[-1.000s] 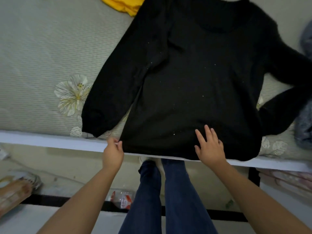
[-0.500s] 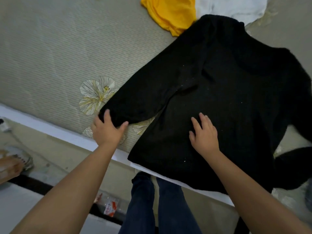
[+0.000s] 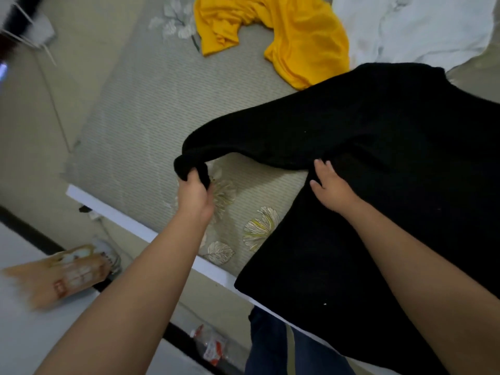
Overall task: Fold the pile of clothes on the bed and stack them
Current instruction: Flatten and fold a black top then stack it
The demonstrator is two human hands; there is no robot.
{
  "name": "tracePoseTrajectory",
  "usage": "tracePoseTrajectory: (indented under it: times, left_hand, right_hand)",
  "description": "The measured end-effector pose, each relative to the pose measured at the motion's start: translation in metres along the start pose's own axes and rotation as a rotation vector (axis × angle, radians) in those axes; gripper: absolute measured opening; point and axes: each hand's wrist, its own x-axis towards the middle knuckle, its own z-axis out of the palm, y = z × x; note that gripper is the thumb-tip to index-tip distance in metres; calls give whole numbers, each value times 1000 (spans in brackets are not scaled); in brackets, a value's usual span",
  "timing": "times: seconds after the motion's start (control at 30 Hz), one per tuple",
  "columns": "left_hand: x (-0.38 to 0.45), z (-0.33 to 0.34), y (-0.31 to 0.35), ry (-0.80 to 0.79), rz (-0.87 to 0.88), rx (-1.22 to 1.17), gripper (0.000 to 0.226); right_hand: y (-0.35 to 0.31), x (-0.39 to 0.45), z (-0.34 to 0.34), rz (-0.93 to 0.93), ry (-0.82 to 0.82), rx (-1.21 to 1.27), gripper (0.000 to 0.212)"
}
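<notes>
My left hand (image 3: 195,194) is clamped on the cuff of the black sweater's (image 3: 378,163) left sleeve (image 3: 243,136), fingers curled round the bunched end, which I hold lifted off the bed (image 3: 140,125) so the sleeve hangs in a shallow arc back to the shoulder. My right hand (image 3: 331,186) lies flat with fingers spread, pressing on the sweater's body just beside the armpit. The two hands are well apart, with a strip of bare mattress between them. The sweater is spread across the near right part of the bed, its hem hanging over the white bed edge (image 3: 151,232) in front of my jeans (image 3: 273,345). To the left of the sleeve the mattress is open right out to its left edge and near corner. Beyond the sweater's collar lie a crumpled yellow garment (image 3: 297,39), touching the sweater's shoulder, and a white garment (image 3: 411,25) just beside it at the far right. On the floor below the bed edge sit a brown printed bag (image 3: 62,274) and a small clear packet (image 3: 211,345).
</notes>
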Motion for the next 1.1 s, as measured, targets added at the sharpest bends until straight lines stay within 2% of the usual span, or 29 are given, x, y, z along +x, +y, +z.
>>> tracePoseTrajectory:
  times: [0.07, 0.13, 0.23, 0.3, 0.37, 0.4, 0.47, 0.53, 0.6, 0.67, 0.73, 0.83, 0.9, 1.0, 1.03, 1.07, 1.1]
  left_hand:
    - [-8, 23, 22, -59, -2, -82, 40]
    - [-28, 54, 45, -185, 12, -94, 40]
    - [-58, 106, 65, -518, 73, -269, 40]
    - [-77, 147, 60, -724, 79, -259, 41]
    - [-103, 186, 42, -946, 145, -92, 44]
    - [-114, 204, 29, -1069, 232, 63, 48]
    - [-136, 230, -1, -1342, 459, 519, 61]
    - [-148, 247, -29, -1525, 565, 918, 72]
    - [-148, 255, -47, -1486, 621, 1086, 68]
    - [-134, 254, -57, -1305, 762, 1221, 56]
    - [-110, 244, -59, -1072, 963, 1385, 51]
    - [-72, 221, -56, -806, 1132, 1555, 55]
    - [-52, 209, -54, -682, 1175, 1639, 62]
    - [-30, 198, -53, -577, 1066, 1567, 64]
    - [-23, 198, -53, -569, 1025, 1533, 61]
    - [-16, 198, -53, -576, 1030, 1494, 57]
    - [-9, 200, -53, -595, 1074, 1463, 52]
  right_hand:
    - [5, -3, -10, -50, -41, -16, 53]
    - [18, -18, -25, -11, 23, 97, 50]
    - [57, -50, -53, 148, 228, 261, 46]
    - [93, -74, -70, 296, 352, 364, 43]
    - [132, -100, -83, 436, 497, 509, 40]
    - [150, -113, -86, 482, 560, 593, 39]
    - [181, -135, -89, 539, 667, 767, 37]
    - [202, -154, -89, 588, 761, 932, 37]
    - [213, -167, -85, 625, 814, 1035, 38]
    - [220, -174, -77, 644, 828, 1050, 41]
    - [225, -172, -68, 661, 813, 938, 51]
    - [221, -158, -71, 671, 856, 767, 69]
    - [218, -144, -81, 676, 933, 769, 74]
    - [225, -124, -99, 734, 1069, 943, 56]
    - [228, -119, -105, 749, 1107, 992, 41]
    - [230, -117, -109, 743, 1150, 1031, 21]
    - [228, -117, -114, 731, 1192, 1063, 11]
